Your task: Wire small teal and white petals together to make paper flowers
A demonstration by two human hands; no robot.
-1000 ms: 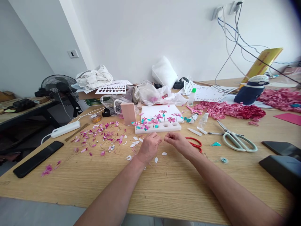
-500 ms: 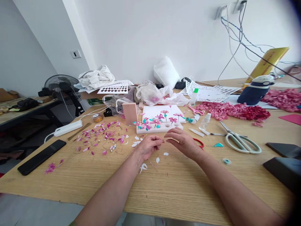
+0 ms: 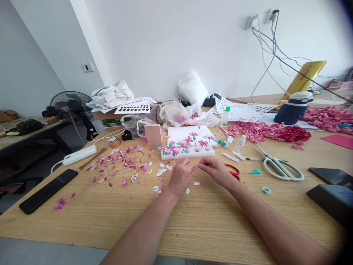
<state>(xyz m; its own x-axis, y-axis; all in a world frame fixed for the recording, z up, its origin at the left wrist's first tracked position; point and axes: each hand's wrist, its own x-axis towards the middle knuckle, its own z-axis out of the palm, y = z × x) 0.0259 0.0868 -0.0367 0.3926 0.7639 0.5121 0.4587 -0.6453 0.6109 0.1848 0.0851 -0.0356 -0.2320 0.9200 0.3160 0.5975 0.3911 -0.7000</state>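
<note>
My left hand (image 3: 182,176) is closed, knuckles up, its fingertips turned toward the right hand. My right hand (image 3: 213,170) has its thumb and fingers pinched together, a small gap away from the left. Whatever lies in either pinch is too small or hidden to make out. Just behind both hands stands a white foam block (image 3: 179,155) with round holes, holding several pink and teal wire-stemmed flowers (image 3: 188,140). White petal-shaped pieces (image 3: 196,183) lie on the wood below and to the left of the hands. Red-handled scissors (image 3: 233,171) rest beside my right wrist.
Loose pink petals and wires (image 3: 121,162) spread over the left side, near a black phone (image 3: 48,191). Large scissors (image 3: 284,167), a spray bottle (image 3: 239,145) and a thread spool (image 3: 266,190) lie to the right. Pink petal heaps (image 3: 264,130) sit farther back.
My right hand's fingers, spread out before, have drawn into a pinch. My left hand has rolled over, showing its back. The camera view has shifted slightly.
</note>
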